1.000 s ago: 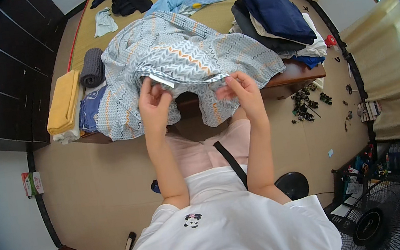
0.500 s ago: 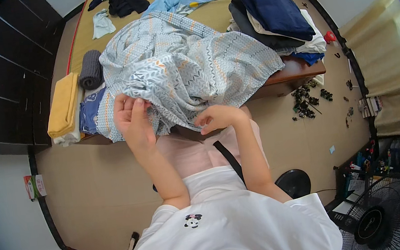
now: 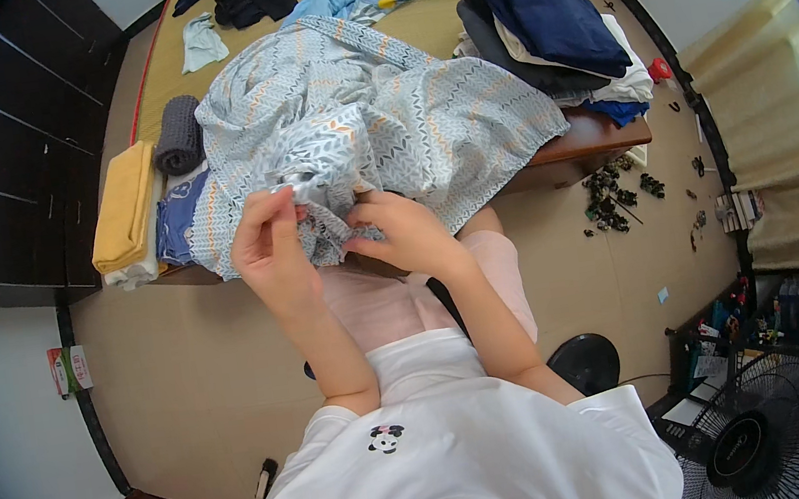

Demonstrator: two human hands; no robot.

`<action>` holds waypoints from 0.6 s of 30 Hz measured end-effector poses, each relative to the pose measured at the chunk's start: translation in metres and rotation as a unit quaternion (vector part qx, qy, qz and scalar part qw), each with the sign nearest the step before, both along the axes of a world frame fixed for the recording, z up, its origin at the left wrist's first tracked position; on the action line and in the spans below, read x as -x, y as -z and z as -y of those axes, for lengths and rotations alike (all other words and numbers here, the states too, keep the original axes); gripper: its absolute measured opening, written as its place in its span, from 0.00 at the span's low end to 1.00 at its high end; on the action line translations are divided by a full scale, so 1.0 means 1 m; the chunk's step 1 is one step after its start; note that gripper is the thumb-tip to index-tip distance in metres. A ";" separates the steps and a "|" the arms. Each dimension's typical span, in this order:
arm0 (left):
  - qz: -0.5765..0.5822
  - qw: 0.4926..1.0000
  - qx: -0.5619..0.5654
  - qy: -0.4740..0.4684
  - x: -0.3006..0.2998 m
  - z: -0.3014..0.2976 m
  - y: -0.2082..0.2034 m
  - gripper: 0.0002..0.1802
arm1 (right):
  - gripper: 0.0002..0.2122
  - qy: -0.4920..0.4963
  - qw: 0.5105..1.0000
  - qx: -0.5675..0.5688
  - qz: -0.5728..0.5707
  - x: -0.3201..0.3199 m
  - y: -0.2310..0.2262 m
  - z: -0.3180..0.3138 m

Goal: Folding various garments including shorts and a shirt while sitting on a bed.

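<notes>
A large bed cover [image 3: 422,115] of thin cloth, pale grey with zigzags, leaves and orange marks, lies rumpled over the near edge of the bed and hangs down in front of me. My left hand [image 3: 271,251] pinches a bunched edge of it between thumb and fingertips. Close by on the right, my right hand [image 3: 408,233] has its thumb and fingers closed on the hanging folds; its fingertips are partly hidden by the cloth. Between the hands the fabric is gathered into a raised bunch.
A yellow folded cloth [image 3: 123,205] and a dark grey rolled knit [image 3: 178,137] lie left of the cover. A pile of folded navy clothes [image 3: 550,13] stands right. Loose garments [image 3: 256,1] lie farther back. A fan [image 3: 757,435] stands lower right; small dark objects [image 3: 605,202] lie on the floor.
My right hand has moved left, toward my left hand, and now grips the folds. The cloth between them is bunched higher. My left hand has shifted only slightly.
</notes>
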State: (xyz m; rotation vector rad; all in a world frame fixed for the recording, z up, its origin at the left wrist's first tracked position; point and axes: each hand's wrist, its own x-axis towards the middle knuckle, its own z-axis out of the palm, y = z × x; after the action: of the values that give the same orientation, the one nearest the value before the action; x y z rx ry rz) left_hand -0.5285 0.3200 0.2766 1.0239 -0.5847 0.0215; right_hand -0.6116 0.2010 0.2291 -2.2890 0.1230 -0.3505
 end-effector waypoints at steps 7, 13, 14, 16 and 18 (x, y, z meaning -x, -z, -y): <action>0.013 0.997 0.077 0.008 -0.007 -0.011 0.003 0.11 | 0.35 -0.110 0.942 0.020 -0.317 -0.012 0.060 0.004; 0.016 0.998 0.064 0.017 -0.005 -0.011 0.002 0.12 | 0.25 0.001 0.965 -0.024 -0.263 -0.016 0.165 0.014; 0.013 0.999 0.050 0.000 -0.005 -0.009 0.000 0.12 | 0.25 0.002 0.964 -0.024 -0.263 -0.014 0.170 0.020; 0.010 0.999 0.034 -0.029 -0.004 -0.011 -0.004 0.12 | 0.23 0.059 0.983 -0.068 -0.159 -0.014 0.139 0.025; -0.026 0.998 0.000 -0.051 -0.001 -0.003 -0.009 0.13 | 0.24 -0.031 0.961 -0.042 -0.272 -0.010 0.109 0.034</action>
State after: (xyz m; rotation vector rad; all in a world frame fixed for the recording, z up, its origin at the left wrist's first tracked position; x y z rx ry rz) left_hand -0.5276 0.3234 0.2858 1.0507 -0.4843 0.0846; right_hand -0.6013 0.1670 0.1205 -2.2425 0.3344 0.3201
